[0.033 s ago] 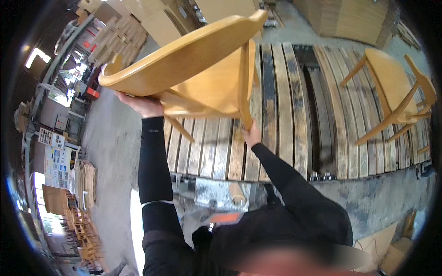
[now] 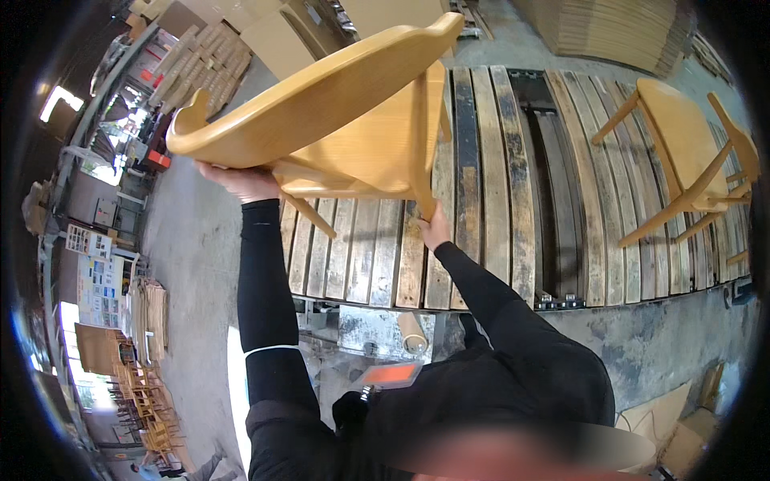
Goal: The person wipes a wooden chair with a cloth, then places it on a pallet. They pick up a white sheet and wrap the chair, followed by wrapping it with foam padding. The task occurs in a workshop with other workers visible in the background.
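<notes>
A light wooden chair (image 2: 353, 160) with a broad curved backrest is tilted over the slatted platform in front of me. My left hand (image 2: 241, 183) grips it at the left, below the end of the backrest; the backrest hides some of its fingers. Lower down on the right, my right hand (image 2: 435, 228) is closed around the chair's rear leg. One front leg slants down beside my left forearm. From this angle I cannot tell whether the feet touch the slats.
A second wooden chair (image 2: 682, 152) stands on the right of the slatted wooden platform (image 2: 489, 184), beyond a dark channel. Large cardboard stacks (image 2: 613, 36) rise behind. Stacked cartons (image 2: 204, 64) sit far left, across the concrete floor (image 2: 176, 264). A cardboard tube (image 2: 412, 333) lies below the platform's near edge.
Both hands keep the same grip on the chair. The whole view has shifted slightly, with the chair and platform a little higher in the picture.
</notes>
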The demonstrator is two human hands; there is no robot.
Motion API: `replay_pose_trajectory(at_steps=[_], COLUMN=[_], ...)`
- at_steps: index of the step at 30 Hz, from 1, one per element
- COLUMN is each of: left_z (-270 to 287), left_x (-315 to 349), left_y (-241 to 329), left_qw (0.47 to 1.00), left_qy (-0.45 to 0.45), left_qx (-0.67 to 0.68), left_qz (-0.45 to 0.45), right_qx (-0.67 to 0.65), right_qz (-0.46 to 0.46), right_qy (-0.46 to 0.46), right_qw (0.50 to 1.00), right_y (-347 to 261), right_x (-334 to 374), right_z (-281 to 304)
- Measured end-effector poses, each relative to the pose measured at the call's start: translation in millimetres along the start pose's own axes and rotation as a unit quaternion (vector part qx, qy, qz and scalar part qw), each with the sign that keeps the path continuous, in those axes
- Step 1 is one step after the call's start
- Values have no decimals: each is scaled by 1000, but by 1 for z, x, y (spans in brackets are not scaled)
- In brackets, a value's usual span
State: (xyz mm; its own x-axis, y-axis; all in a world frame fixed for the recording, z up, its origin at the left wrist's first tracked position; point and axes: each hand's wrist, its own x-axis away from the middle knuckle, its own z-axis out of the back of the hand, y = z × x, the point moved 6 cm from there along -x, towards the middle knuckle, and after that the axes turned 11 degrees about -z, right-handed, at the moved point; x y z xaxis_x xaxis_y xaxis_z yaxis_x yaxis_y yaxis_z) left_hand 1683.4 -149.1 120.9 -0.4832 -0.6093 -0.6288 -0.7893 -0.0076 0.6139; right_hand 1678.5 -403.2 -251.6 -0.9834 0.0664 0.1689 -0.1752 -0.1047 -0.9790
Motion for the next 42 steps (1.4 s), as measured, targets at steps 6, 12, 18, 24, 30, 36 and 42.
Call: replay_pose_trajectory(at_steps=[6, 12, 18, 24, 30, 36, 42], left_z=[25, 17, 38, 61, 163, 393, 399], left_x=[-26, -32, -55, -61, 0, 308, 676], left_y=[-44, -52, -70, -80, -51, 103, 422], left_qw=[997, 993, 995, 995, 909, 761, 317], left_qy=[60, 43, 52, 58, -85, -16, -72], left_qx=[-36, -89, -83, -85, -361, -486, -538], left_qz=[18, -60, 2, 14, 193, 430, 778], right_qx=[100, 84, 144, 105, 380, 773, 746], right_qz=[1, -17, 40, 80, 53, -51, -221], right_qy=[10, -23, -62, -43, -143, -276, -263], right_qw=[995, 996, 987, 990, 912, 569, 570], right_y=[-6, -19, -19, -15, 44, 178, 215], right_x=[-42, -72, -81, -80, -94, -2, 161], right_z=[-9, -7, -30, -48, -34, 122, 195])
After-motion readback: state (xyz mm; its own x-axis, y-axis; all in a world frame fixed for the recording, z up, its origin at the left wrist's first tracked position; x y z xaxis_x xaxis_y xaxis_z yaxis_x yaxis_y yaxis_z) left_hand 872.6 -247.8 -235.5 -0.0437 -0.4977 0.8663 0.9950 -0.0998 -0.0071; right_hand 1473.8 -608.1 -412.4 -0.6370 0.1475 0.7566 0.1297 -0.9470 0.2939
